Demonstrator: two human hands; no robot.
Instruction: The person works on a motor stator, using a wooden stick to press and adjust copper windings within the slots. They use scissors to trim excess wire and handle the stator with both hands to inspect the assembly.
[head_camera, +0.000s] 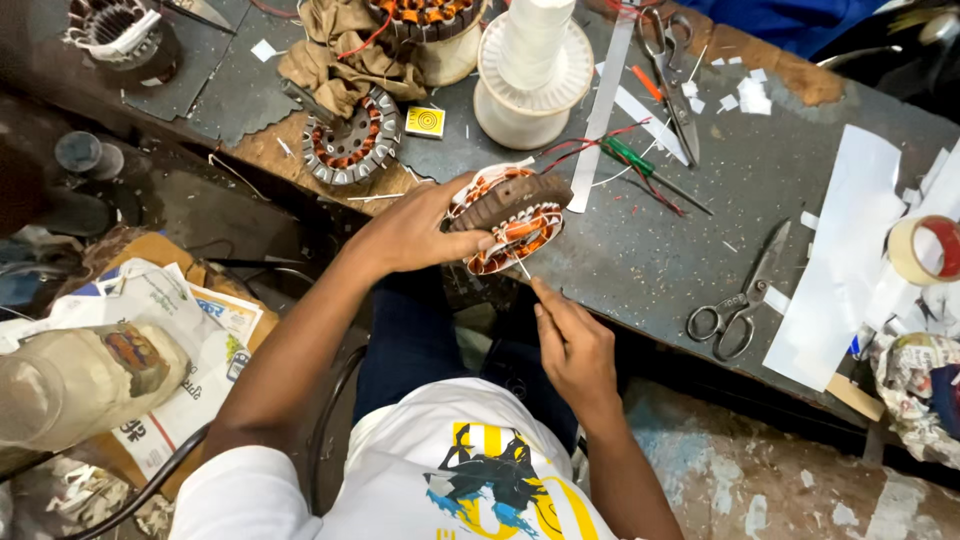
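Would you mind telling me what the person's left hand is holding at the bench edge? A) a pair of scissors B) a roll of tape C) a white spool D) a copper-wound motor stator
D: the left hand grips the motor stator, with copper windings showing, while the scissors lie untouched on the bench.

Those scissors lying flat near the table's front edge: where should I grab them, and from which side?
Probably by the loop handles of the scissors, coming from the table's front edge. The handles point toward that edge, the shut blades point away, and they lie flat with bare tabletop around.
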